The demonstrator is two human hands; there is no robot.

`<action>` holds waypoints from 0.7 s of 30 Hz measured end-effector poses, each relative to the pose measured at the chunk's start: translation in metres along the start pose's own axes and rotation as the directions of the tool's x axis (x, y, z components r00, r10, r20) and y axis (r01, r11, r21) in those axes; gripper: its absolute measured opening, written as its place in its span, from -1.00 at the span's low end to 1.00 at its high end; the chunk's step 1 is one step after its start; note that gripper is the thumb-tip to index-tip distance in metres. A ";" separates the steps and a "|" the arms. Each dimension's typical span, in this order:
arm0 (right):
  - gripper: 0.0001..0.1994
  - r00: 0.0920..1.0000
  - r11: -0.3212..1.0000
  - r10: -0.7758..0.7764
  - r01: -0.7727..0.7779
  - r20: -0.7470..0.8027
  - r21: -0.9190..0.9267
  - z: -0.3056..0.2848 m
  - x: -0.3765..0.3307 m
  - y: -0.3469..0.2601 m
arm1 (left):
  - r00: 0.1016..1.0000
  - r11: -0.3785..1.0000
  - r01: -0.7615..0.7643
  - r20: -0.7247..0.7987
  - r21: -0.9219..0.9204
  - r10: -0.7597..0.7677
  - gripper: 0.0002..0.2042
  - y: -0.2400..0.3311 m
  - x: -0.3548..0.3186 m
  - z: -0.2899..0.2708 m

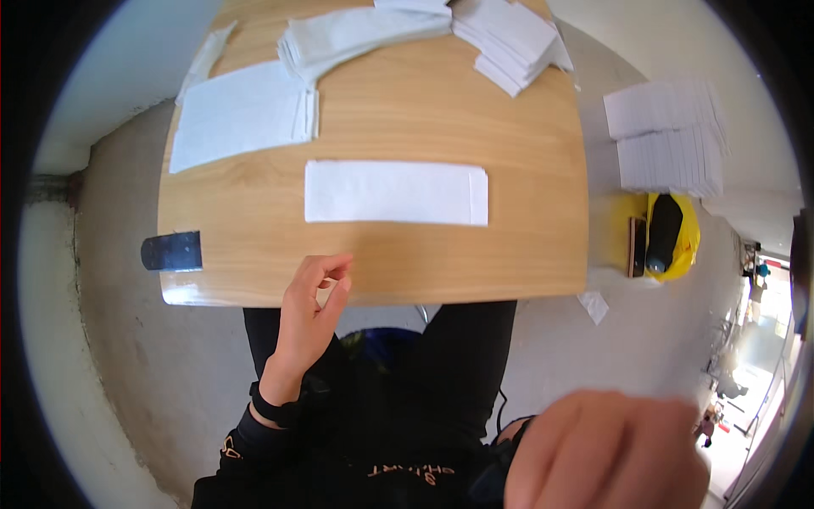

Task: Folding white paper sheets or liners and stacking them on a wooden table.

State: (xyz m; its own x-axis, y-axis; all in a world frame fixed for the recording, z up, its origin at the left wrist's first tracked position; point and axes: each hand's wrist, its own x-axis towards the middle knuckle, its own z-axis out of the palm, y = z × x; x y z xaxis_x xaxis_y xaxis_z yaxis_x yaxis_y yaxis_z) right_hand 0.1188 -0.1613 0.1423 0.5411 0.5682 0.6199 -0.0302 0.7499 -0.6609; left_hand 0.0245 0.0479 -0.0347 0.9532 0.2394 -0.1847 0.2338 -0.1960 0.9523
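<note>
A long white folded cloth (396,192) lies flat across the middle of the wooden table (526,246). My left hand (312,312) hovers at the table's near edge, just below the cloth, fingers curled with thumb and forefinger pinched together and nothing visible in them. My right hand (606,450) is raised close to the camera at the lower right, blurred, away from the table; its fingers look curled and I cannot see anything held.
A larger white cloth (242,112) lies at the left of the table. Stacks of folded white cloths (509,38) sit at the far edge. More white stacks (670,136) rest at the right, beside a yellow stool (678,237) with dark objects.
</note>
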 end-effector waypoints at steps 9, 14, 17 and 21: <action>-0.44 0.458 -0.135 0.140 -0.870 -0.878 -0.475 -0.147 -0.096 0.091 | 0.909 0.864 0.033 -0.374 0.503 0.184 -0.61 -0.023 0.081 -0.019; -0.37 0.465 -0.338 -0.087 -0.846 -0.881 -0.413 -0.162 -0.103 0.132 | 0.950 0.742 0.225 -0.311 0.632 -0.022 -0.49 -0.017 0.112 -0.017; -0.43 0.377 -0.285 0.004 -0.887 -0.926 -0.363 -0.163 -0.092 0.130 | 0.946 0.793 0.292 -0.286 0.535 -0.155 -0.58 -0.009 0.122 -0.017; -0.56 0.198 -0.101 0.208 -0.970 -0.958 -0.222 -0.167 -0.081 0.120 | 0.958 0.753 0.277 -0.105 0.597 -0.268 -0.68 -0.008 0.133 -0.027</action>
State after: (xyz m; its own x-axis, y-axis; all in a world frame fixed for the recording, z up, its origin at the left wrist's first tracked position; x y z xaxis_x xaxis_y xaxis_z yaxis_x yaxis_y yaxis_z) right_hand 0.2120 -0.1738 -0.0582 0.9059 -0.0564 -0.4196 -0.3348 -0.7021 -0.6285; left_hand 0.1445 0.1068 -0.0600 0.8299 0.3816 -0.4071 0.5542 -0.6487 0.5216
